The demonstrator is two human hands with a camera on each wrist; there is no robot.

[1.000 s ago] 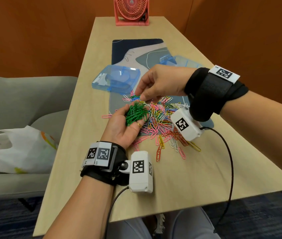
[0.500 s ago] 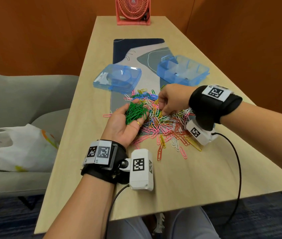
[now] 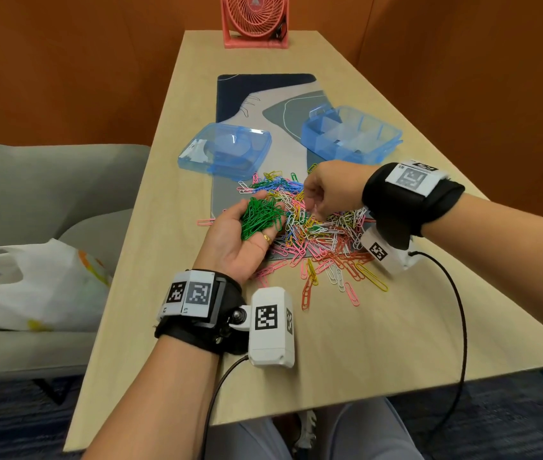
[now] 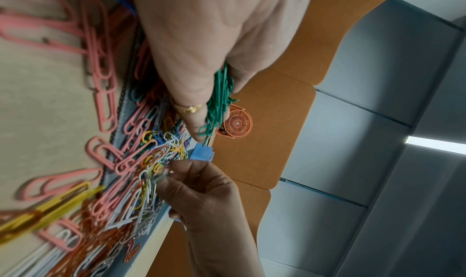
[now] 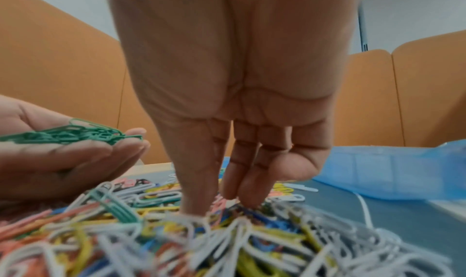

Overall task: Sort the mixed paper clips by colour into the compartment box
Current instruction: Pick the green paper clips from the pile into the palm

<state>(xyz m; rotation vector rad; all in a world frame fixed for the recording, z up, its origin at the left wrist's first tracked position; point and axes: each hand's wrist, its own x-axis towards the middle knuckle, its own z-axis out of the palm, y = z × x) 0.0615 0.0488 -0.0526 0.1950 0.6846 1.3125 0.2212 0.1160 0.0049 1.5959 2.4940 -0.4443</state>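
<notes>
While your cupped left hand [image 3: 243, 240] cradles green clips [image 3: 260, 215], your right hand's [image 3: 333, 187] fingers [image 5: 201, 181] dig together into the mixed pile [image 3: 323, 237], compartment box [image 3: 351, 136] lying crosswise beyond.

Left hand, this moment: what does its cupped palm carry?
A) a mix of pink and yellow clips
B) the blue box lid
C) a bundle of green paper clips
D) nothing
C: the left hand lies palm up with a bundle of green paper clips in it, also seen in the right wrist view, while the mixed pile lies on the table.
</notes>
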